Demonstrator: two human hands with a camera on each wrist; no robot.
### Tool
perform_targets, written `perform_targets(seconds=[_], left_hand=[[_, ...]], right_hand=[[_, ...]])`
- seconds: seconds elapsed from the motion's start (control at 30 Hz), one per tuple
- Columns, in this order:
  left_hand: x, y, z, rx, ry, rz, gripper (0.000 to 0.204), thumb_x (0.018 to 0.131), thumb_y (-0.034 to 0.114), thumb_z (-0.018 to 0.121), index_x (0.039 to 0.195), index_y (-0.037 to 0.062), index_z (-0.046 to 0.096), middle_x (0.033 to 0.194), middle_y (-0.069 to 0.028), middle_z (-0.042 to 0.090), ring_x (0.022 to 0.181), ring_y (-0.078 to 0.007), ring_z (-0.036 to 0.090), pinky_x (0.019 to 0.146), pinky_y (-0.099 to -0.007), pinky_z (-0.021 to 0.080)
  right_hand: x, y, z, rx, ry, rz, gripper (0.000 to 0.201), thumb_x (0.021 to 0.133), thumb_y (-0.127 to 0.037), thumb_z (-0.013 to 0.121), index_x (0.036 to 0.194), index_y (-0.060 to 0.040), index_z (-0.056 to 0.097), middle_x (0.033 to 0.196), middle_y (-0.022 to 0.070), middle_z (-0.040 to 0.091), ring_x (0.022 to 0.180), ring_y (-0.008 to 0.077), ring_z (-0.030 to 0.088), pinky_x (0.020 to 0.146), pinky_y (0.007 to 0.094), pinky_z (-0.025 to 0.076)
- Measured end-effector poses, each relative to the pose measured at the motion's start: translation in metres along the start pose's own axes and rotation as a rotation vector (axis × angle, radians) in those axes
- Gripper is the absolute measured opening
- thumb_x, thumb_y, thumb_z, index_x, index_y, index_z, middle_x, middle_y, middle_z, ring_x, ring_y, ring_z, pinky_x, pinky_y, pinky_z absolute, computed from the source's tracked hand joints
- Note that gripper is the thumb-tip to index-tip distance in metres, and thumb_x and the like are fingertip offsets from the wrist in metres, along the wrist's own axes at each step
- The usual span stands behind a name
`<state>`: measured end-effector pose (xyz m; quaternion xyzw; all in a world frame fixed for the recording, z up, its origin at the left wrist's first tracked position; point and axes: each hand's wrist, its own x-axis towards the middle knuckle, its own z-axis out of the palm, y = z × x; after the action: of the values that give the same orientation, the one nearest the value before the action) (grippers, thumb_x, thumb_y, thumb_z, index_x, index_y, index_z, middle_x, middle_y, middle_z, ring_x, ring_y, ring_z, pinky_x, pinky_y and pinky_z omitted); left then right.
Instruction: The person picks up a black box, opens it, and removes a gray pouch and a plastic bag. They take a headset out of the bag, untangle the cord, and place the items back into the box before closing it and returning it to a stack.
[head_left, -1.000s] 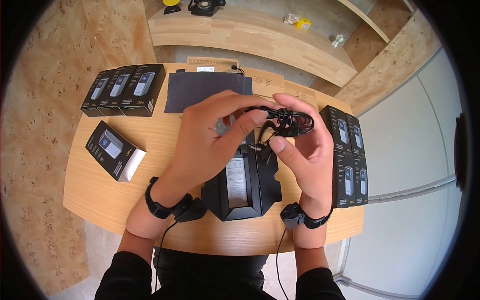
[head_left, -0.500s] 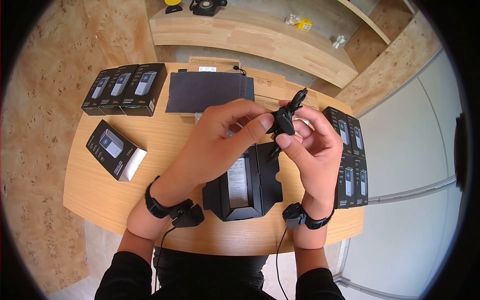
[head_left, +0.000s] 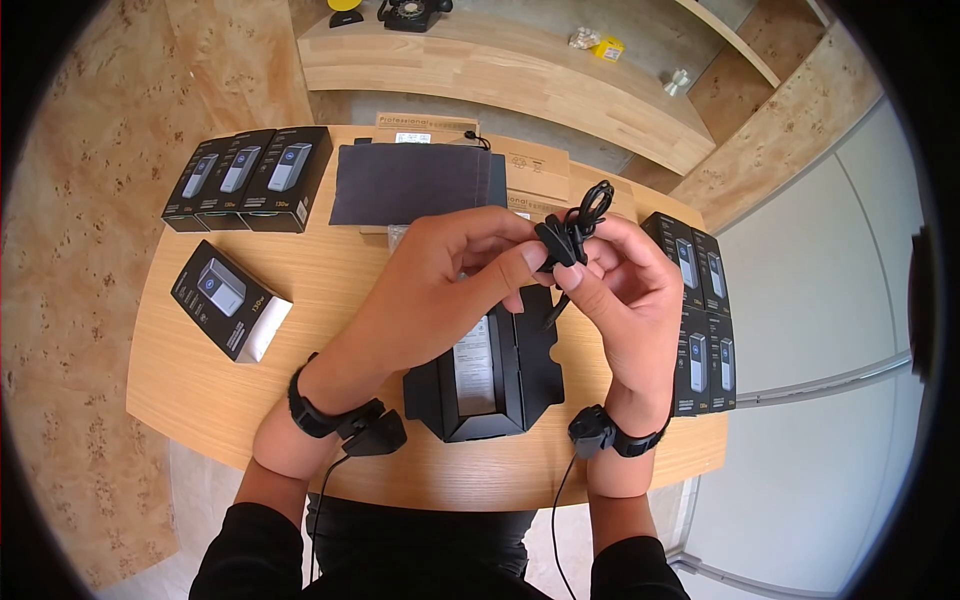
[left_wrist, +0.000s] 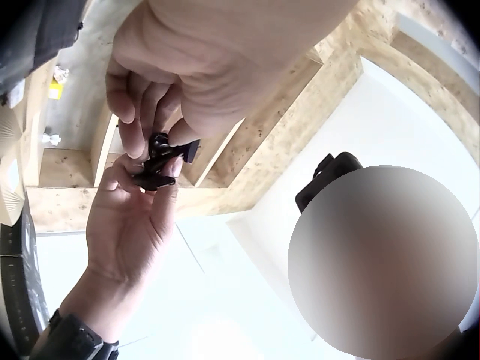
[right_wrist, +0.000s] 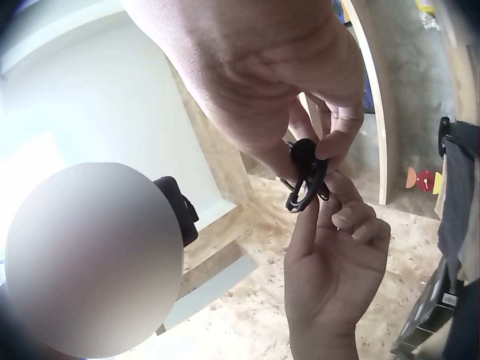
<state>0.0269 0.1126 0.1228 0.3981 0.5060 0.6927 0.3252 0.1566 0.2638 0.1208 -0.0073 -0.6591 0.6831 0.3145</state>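
A coiled black cable is held up between both hands, its looped end rising above the fingers in the head view. My left hand pinches a flat black part of the bundle between thumb and fingers. From the other side my right hand pinches the same bundle, thumb in front. A cable end dangles below the fingers. Beneath the hands lies an open black box with a pale printed piece in its middle slot. The left wrist view shows the cable where the fingertips of both hands meet.
Three black boxes stand at the back left, and another with a white flap lies nearer. More black boxes line the right edge. A dark grey cloth lies at the back by cardboard boxes. A wooden shelf is beyond.
The cable bundle has turned from a sideways coil to an upright one, its loops now pointing up. My right hand has shifted slightly right and down; both hands keep hold.
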Motion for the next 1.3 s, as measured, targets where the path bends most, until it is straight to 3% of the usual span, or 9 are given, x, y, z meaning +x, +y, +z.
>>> perform_targets(seconds=[0.1,0.2,0.3,0.4,0.6,0.7,0.9,1.1,1.3], left_hand=[[-0.001,0.0,-0.001,0.033,-0.008,-0.003,0.021,0.106,0.015,0.064,0.116,-0.002,0.07,0.099,-0.0023,0.072,0.082,-0.009,0.064,0.077,-0.0242,0.052],[-0.003,0.0,-0.004,0.223,0.011,0.035,0.029,0.103,0.022,0.069,0.116,-0.0045,0.071,0.102,-0.0108,0.077,0.084,-0.0137,0.072,0.074,-0.0276,0.056],[-0.005,0.01,-0.007,0.487,-0.003,0.091,0.033,0.099,0.027,0.074,0.116,-0.0012,0.072,0.1,-0.0115,0.076,0.082,-0.0182,0.072,0.075,-0.0308,0.056],[-0.007,0.003,-0.015,0.684,0.05,0.258,0.037,0.096,0.03,0.077,0.12,0.0032,0.072,0.101,-0.0115,0.074,0.081,-0.0213,0.07,0.075,-0.0323,0.056],[-0.003,0.004,-0.016,0.499,0.048,0.353,0.044,0.09,0.02,0.084,0.129,0.0064,0.069,0.103,-0.0092,0.071,0.083,-0.0182,0.067,0.074,-0.0302,0.055],[-0.005,0.011,-0.016,0.48,0.016,0.225,0.036,0.091,0.012,0.082,0.123,0.0031,0.068,0.105,-0.0027,0.071,0.092,-0.0116,0.067,0.081,-0.027,0.052],[-0.004,0.006,-0.012,0.319,0.051,0.163,0.023,0.096,0.014,0.079,0.113,0.0029,0.068,0.103,-0.0018,0.068,0.091,-0.0088,0.064,0.079,-0.0259,0.052],[-0.005,0.012,-0.014,0.482,-0.058,0.21,0.024,0.093,0.013,0.08,0.109,0.0021,0.067,0.098,-0.0013,0.066,0.084,-0.0097,0.06,0.074,-0.0258,0.05],[-0.007,0.01,-0.014,0.563,-0.008,0.198,0.02,0.096,0.012,0.075,0.111,0.0007,0.067,0.098,-0.002,0.066,0.084,-0.0106,0.061,0.074,-0.0262,0.051]], right_hand=[[0.0,-0.001,-0.003,-0.047,-0.007,-0.005,0.041,0.09,0.011,0.076,0.129,0.0076,0.065,0.11,0.0096,0.076,0.095,0.0101,0.07,0.085,0.0245,0.055],[0.0,-0.001,-0.004,-0.095,-0.006,-0.004,0.04,0.089,0.011,0.077,0.128,0.0075,0.066,0.11,0.009,0.076,0.094,0.0096,0.069,0.085,0.0246,0.054],[0.0,0.002,-0.002,-0.15,0.027,-0.039,0.039,0.089,0.011,0.077,0.127,0.0069,0.067,0.109,0.0078,0.075,0.094,0.0094,0.069,0.086,0.025,0.054],[-0.001,0.0,-0.002,-0.184,0.01,-0.034,0.038,0.088,0.01,0.079,0.125,0.0059,0.069,0.109,0.0062,0.074,0.094,0.0091,0.068,0.087,0.0253,0.053],[-0.004,0.002,-0.004,-0.368,-0.063,-0.01,0.04,0.083,0.007,0.083,0.122,0.0021,0.072,0.104,0.0037,0.073,0.089,0.0075,0.063,0.082,0.0238,0.05],[-0.004,-0.002,0.001,-0.381,-0.081,-0.015,0.045,0.08,0.007,0.084,0.123,-0.0006,0.072,0.103,0.0023,0.073,0.09,0.0066,0.062,0.08,0.0225,0.048],[0.0,-0.006,0.009,-0.349,-0.058,-0.025,0.056,0.079,0.006,0.085,0.131,-0.0029,0.067,0.101,0.0008,0.073,0.087,0.0056,0.062,0.076,0.022,0.047],[-0.004,-0.01,0.01,-0.377,-0.093,0.018,0.057,0.079,0.004,0.086,0.132,-0.0035,0.066,0.096,-0.0011,0.072,0.085,0.0051,0.062,0.076,0.0222,0.047],[-0.003,-0.008,0.009,-0.427,-0.113,-0.035,0.052,0.079,0.004,0.086,0.128,-0.0031,0.069,0.098,0.0001,0.072,0.087,0.006,0.062,0.078,0.0233,0.047]])
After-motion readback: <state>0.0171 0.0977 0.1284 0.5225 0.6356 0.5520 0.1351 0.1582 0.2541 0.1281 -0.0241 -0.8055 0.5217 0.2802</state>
